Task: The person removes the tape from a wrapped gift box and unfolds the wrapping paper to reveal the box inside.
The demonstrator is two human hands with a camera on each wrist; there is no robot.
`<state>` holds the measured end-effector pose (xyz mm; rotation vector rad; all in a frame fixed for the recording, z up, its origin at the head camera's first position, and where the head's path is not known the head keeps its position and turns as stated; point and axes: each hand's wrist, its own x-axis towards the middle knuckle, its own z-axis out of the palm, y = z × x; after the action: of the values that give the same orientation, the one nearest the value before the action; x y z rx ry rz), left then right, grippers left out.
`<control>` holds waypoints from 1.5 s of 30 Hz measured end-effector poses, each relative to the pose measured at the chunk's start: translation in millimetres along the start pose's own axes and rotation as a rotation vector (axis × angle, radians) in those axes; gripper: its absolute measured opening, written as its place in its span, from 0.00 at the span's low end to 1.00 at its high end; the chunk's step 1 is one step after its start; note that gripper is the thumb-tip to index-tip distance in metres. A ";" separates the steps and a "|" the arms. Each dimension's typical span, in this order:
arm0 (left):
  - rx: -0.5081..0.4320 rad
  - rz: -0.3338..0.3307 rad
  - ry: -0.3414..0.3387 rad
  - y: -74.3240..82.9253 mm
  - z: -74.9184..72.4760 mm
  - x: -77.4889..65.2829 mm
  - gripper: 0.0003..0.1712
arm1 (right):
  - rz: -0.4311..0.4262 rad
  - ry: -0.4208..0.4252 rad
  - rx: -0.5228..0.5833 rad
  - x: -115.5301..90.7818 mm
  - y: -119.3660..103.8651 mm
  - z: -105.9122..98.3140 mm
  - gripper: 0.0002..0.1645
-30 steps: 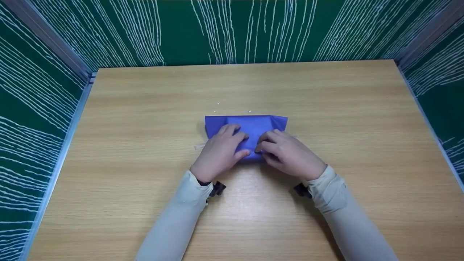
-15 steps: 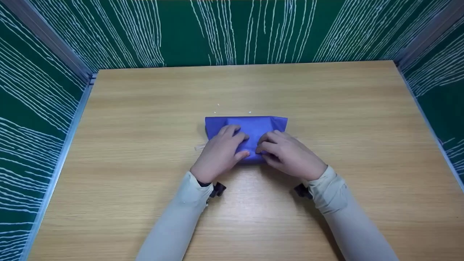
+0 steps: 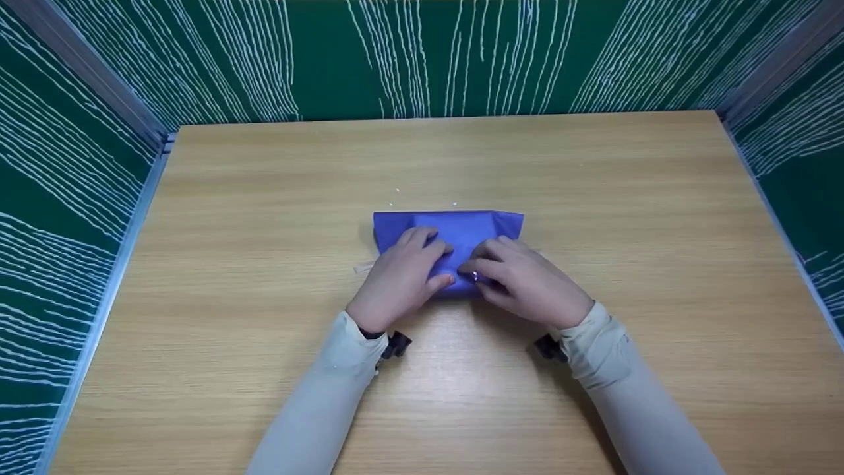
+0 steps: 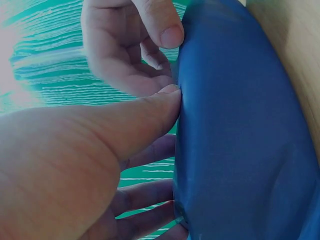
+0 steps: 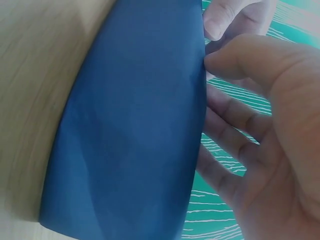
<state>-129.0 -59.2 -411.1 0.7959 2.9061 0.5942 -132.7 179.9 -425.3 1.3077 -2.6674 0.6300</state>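
Observation:
A purple-blue parcel wrapped in smooth paper (image 3: 455, 227) lies on the table, its far corners flaring outward. It looks darker blue in both wrist views, where its rounded near side (image 4: 235, 120) fills much of the picture. My left hand (image 3: 402, 277) rests on its left half with fingers spread and thumb on the near part of the top. My right hand (image 3: 527, 280) touches the right half with bent fingers, thumb at the near edge. A small shiny spot (image 3: 473, 276) shows between right thumb and index finger; whether it is tape cannot be told.
Beside the parcel's left side a pale, translucent strip (image 3: 363, 266) sticks out, partly covered by the left hand. Several tiny white specks lie beyond the parcel on the wooden table (image 3: 264, 198). Green panels with white streaks (image 3: 435, 59) enclose the back and sides.
The right index fingertip has slid slightly left over the parcel, and a shiny spot now shows beneath it. The left hand and parcel have stayed in place.

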 end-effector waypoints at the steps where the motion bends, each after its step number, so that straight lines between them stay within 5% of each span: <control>1: 0.001 -0.001 -0.002 0.1 -0.1 0.1 0.28 | -0.007 -0.003 -0.003 -0.1 0.1 0.0 0.15; 15: -0.013 -0.013 -0.013 0.3 0.1 1.2 0.27 | -0.007 0.044 0.029 1.0 1.4 2.6 0.07; 33: 0.004 -0.022 -0.023 0.9 0.8 2.0 0.28 | 0.164 0.096 0.014 4.8 -7.3 7.6 0.11; 45: 0.004 -0.007 -0.004 -0.1 0.8 1.2 0.27 | 0.090 0.161 -0.042 6.6 -8.2 8.5 0.05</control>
<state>-129.9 -58.4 -411.8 0.7860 2.9062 0.5862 -129.7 167.1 -428.6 1.0823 -2.6049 0.6563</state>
